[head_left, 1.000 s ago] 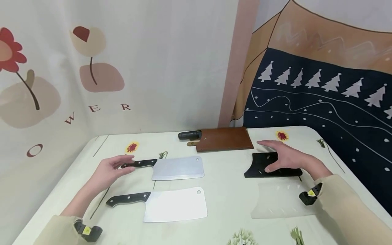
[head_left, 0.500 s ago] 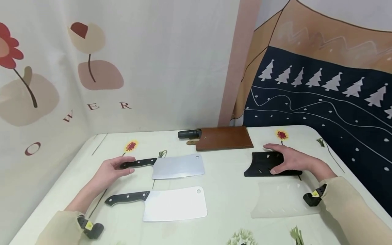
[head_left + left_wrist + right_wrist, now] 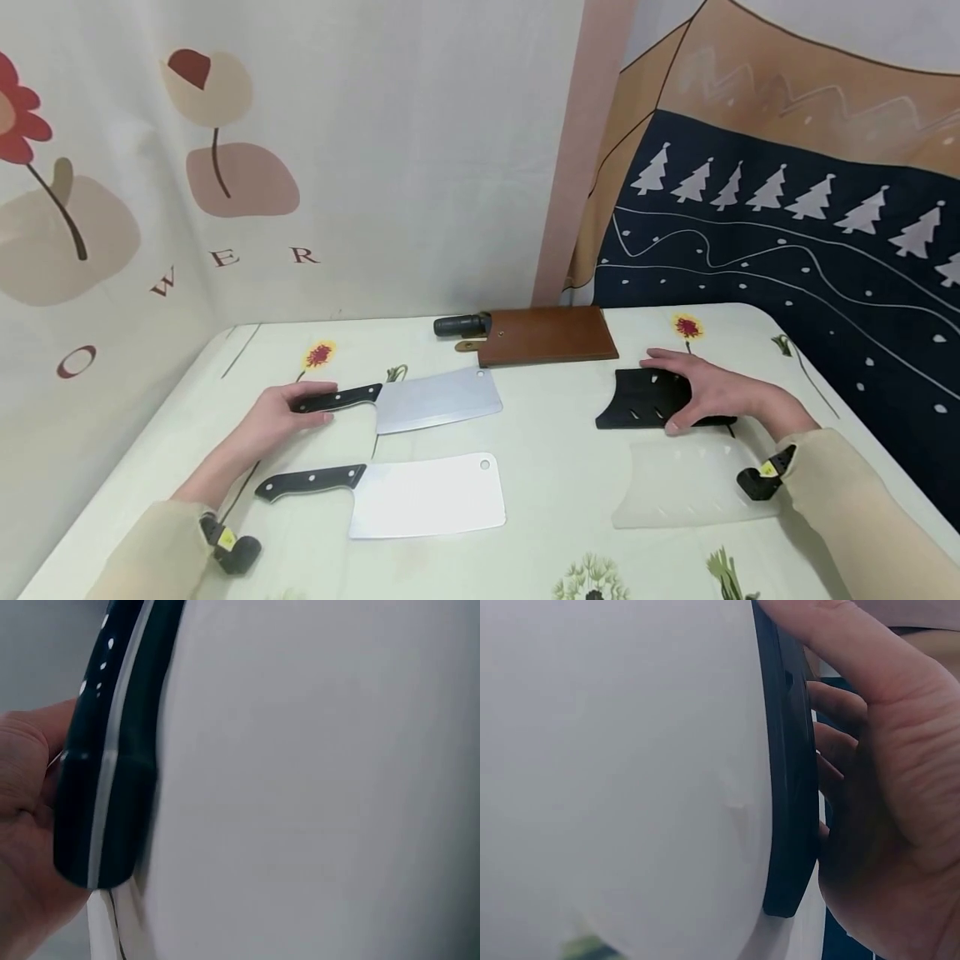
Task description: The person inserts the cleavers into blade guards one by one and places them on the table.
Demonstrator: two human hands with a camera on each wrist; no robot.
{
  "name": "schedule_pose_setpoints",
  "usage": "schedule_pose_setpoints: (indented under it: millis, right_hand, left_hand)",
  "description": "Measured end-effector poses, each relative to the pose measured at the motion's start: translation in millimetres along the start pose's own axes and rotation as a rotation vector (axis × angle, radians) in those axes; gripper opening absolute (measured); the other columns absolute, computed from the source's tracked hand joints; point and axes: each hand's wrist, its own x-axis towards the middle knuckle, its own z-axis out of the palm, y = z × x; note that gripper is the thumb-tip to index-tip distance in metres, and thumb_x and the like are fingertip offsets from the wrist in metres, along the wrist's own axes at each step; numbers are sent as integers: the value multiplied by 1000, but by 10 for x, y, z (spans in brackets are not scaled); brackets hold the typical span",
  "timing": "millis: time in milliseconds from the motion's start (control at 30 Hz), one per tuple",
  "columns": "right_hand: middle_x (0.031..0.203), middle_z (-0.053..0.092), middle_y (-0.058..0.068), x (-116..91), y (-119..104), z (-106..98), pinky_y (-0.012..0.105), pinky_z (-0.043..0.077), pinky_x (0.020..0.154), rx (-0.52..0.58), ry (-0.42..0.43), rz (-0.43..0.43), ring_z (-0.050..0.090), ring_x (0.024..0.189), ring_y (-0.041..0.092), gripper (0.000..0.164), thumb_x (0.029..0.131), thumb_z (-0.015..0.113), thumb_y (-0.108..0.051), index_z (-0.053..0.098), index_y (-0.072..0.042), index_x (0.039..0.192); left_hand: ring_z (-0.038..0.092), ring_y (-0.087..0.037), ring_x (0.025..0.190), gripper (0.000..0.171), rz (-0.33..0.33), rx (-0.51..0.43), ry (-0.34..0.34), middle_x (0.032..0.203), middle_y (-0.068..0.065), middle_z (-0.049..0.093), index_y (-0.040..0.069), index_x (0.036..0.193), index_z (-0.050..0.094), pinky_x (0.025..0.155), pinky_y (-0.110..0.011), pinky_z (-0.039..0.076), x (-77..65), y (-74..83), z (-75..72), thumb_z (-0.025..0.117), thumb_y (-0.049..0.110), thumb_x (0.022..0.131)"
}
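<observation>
My left hand [image 3: 288, 412] is at the black riveted handle of the farther cleaver [image 3: 438, 402], thumb on the near side and fingers on the far side. In the left wrist view the handle [image 3: 105, 787] runs up in front of the palm. Across the table, my right hand [image 3: 708, 392] spans the black blade guard [image 3: 637, 400], with the thumb at its near edge and the fingers over the far edge. The right wrist view shows the guard [image 3: 791, 787] edge-on between thumb and fingers. A second cleaver [image 3: 427, 497] lies nearer, its blade pointing right.
A translucent blade guard [image 3: 675, 492] lies in front of the black one, partly under the right wrist. At the back edge lies a brown leather sheath [image 3: 551, 336] with a black handle [image 3: 459, 326] sticking out. Printed curtains hang behind the table.
My left hand has closed in on the handle, and the farther cleaver's blade end has swung slightly away. My right hand has shifted a little right along the black guard.
</observation>
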Motion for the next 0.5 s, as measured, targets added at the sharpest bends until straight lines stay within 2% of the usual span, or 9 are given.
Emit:
schedule_pose_setpoints:
  millis: [233, 500]
  right_hand:
    - [164, 19, 27, -8, 6, 2, 79, 17, 106, -21, -25, -4, 16, 145, 55, 109, 64, 95, -36, 42, -3, 153]
    - [164, 17, 27, -12, 30, -22, 80, 14, 106, -5, -31, -17, 13, 145, 56, 110, 64, 96, -35, 41, -3, 154]
  left_hand:
    - [44, -47, 136, 56, 42, 42, -11, 140, -24, 59, 0, 137, 63, 109, -61, 34, 100, 7, 45, 82, 15, 87]
    - [39, -50, 139, 53, 105, 74, -16, 144, -22, 56, 0, 134, 65, 110, -64, 29, 135, 12, 43, 82, 18, 88]
